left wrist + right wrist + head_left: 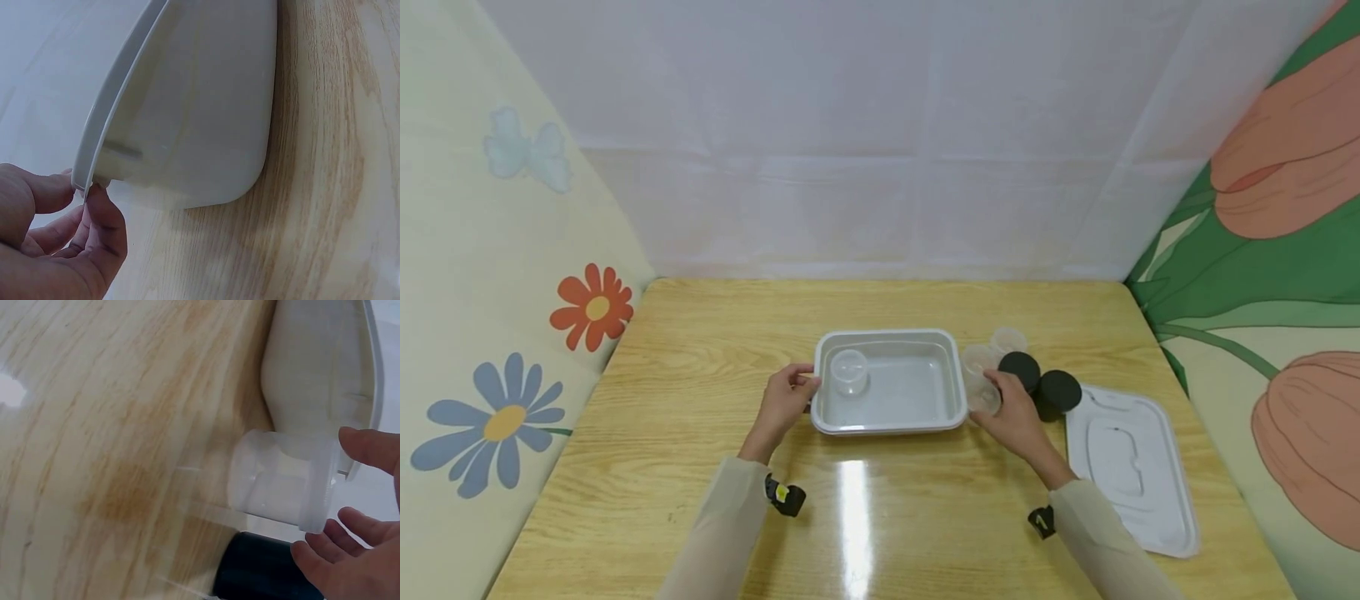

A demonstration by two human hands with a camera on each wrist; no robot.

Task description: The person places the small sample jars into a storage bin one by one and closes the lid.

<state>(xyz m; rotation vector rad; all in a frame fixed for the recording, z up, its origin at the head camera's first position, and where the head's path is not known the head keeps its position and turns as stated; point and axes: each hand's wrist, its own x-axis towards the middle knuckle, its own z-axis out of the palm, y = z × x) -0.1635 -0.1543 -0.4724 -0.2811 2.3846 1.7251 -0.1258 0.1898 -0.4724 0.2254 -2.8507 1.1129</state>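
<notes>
A white rectangular plastic tub (910, 428) stands on the table, with one clear lidded jar (849, 372) inside at its left end. My left hand (784, 406) pinches the tub's left rim between thumb and fingers; the rim looks doubled in the left wrist view. My right hand (1017, 419) is just right of the tub, thumb and fingers spread on either side of another clear jar (281, 478). That jar stands upright; whether the fingertips touch its lid I cannot tell. A black jar (262, 569) is close beside those fingers in the right wrist view.
More clear jars (979, 357) stand behind my right hand. Two black-topped jars, one of them the outer black jar (1060, 392), are to its right. A white tub lid (1171, 467) lies farther right on the wooden table (700, 350). Cloth walls surround the table.
</notes>
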